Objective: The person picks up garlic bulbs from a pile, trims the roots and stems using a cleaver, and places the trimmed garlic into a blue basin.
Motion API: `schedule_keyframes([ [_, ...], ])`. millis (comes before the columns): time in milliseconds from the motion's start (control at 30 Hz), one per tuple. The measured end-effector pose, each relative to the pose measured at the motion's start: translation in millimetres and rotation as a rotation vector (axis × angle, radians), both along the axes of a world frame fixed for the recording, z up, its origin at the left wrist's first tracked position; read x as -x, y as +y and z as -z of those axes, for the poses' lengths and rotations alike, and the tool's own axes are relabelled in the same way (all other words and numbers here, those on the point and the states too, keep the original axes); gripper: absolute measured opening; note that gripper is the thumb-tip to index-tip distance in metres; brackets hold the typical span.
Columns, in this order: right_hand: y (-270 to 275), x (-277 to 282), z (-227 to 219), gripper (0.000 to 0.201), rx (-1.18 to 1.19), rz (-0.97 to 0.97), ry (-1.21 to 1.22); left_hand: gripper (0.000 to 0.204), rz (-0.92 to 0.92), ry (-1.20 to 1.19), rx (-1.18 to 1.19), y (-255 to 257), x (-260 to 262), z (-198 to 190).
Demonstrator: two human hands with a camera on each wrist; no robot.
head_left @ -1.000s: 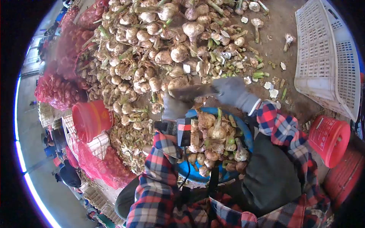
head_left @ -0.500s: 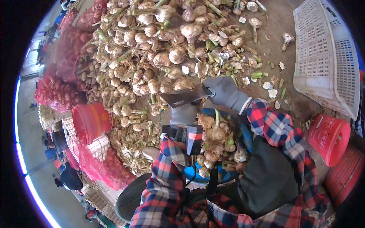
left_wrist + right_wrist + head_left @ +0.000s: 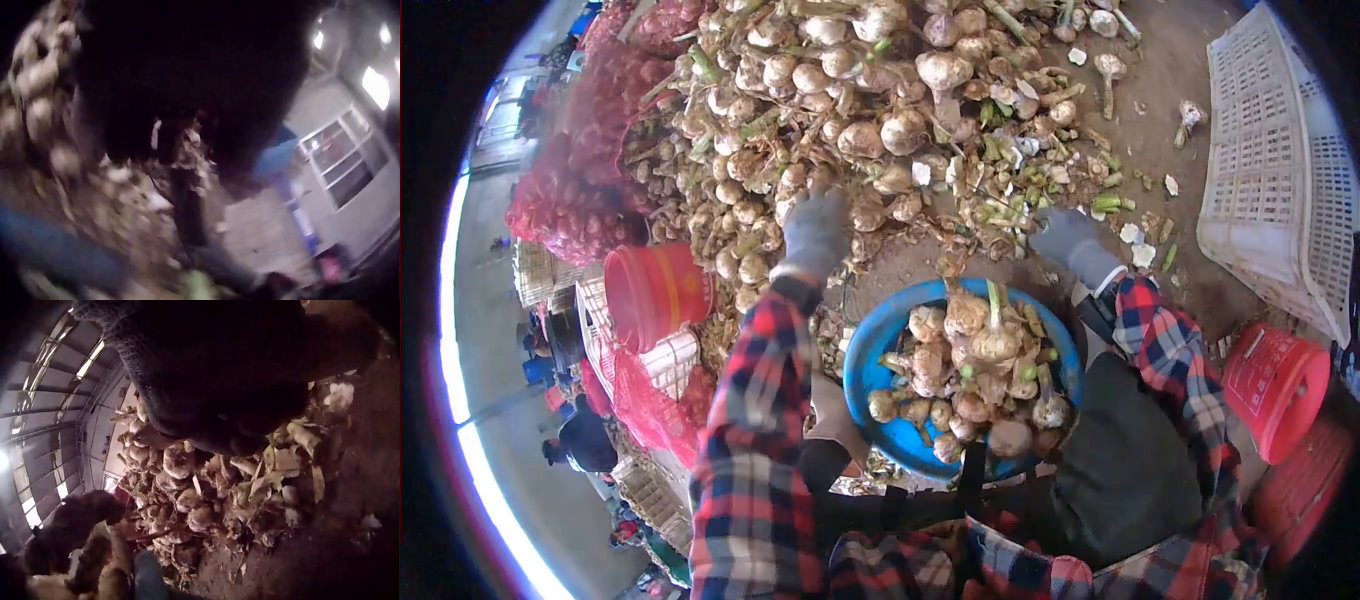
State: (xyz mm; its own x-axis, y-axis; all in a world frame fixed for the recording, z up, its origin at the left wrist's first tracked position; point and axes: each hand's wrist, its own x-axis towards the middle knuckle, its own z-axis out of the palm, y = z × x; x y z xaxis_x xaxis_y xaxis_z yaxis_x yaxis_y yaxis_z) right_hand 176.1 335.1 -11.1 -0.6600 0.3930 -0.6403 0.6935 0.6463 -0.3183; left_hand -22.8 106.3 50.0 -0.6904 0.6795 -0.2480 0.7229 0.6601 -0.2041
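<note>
Left hand (image 3: 813,232) has moved off the blue basin (image 3: 857,370) and up to the garlic heap (image 3: 860,139); right hand (image 3: 1072,245) sits a bit farther right, and the blade seen earlier no longer shows. Garlic bulbs (image 3: 996,342) lie in your basin, more in the heap. Your left fingers reach at the heap, too blurred to tell whether they grip a bulb. Can't tell your right fingers' state or what they hold, either.

Bulbs should handle light and firm, with dry, papery skin that may slip or flake; cloves could bruise. Take each round its belly, or by the stiff stem near the neck.

Head view gives you both hands and the whole basin. Right wrist view adds a closer look at stem scraps (image 3: 302,439) beneath the dark glove, plus roof beams. Left wrist view is smeared but catches a window (image 3: 347,156); no finger detail.
</note>
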Motion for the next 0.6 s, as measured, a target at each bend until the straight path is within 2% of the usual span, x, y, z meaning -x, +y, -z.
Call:
schedule_keyframes([
  [33,-4,-1,3,0.038,0.006,-0.002,-0.004,0.055,-0.002,-0.004,0.006,-10,8,19],
  [100,-3,1,5,0.037,0.048,-0.073,-0.016,0.038,0.240,0.131,0.189,-7,18,35],
  [133,-4,-4,6,0.037,0.027,-0.060,0.007,0.036,0.168,0.042,0.180,-5,25,42],
  [167,0,-6,14,0.037,0.023,-0.052,0.003,0.036,0.177,0.040,0.176,0,25,37],
  [233,5,-16,28,0.038,0.046,-0.016,0.023,0.035,0.055,-0.128,0.082,2,15,17],
  [267,8,-16,20,0.038,0.043,-0.039,-0.020,0.040,-0.101,-0.266,0.081,7,6,0],
  [300,9,-18,22,0.038,0.044,-0.039,-0.020,0.040,-0.101,-0.266,0.082,-6,4,4],
  [367,5,-23,30,0.039,-0.067,0.030,0.057,0.033,-0.737,-1.206,-0.736,-50,4,22],
  [433,-1,-10,4,0.038,-0.011,0.004,0.083,0.034,-0.069,-0.963,-0.755,-84,-14,38],
  [467,-5,-2,-12,0.037,0.039,-0.030,0.102,0.030,0.010,-0.770,-0.886,-78,-37,25],
  [500,-11,5,-21,0.037,0.037,-0.032,0.102,0.030,0.010,-0.768,-0.889,-68,-48,25],
  [567,-20,20,-37,0.034,0.183,-0.177,0.217,0.024,-0.304,-1.065,-1.026,-48,-66,28],
  [600,-27,26,-44,0.034,0.177,-0.173,0.216,0.023,-0.465,-1.216,-1.083,-31,-75,21],
])
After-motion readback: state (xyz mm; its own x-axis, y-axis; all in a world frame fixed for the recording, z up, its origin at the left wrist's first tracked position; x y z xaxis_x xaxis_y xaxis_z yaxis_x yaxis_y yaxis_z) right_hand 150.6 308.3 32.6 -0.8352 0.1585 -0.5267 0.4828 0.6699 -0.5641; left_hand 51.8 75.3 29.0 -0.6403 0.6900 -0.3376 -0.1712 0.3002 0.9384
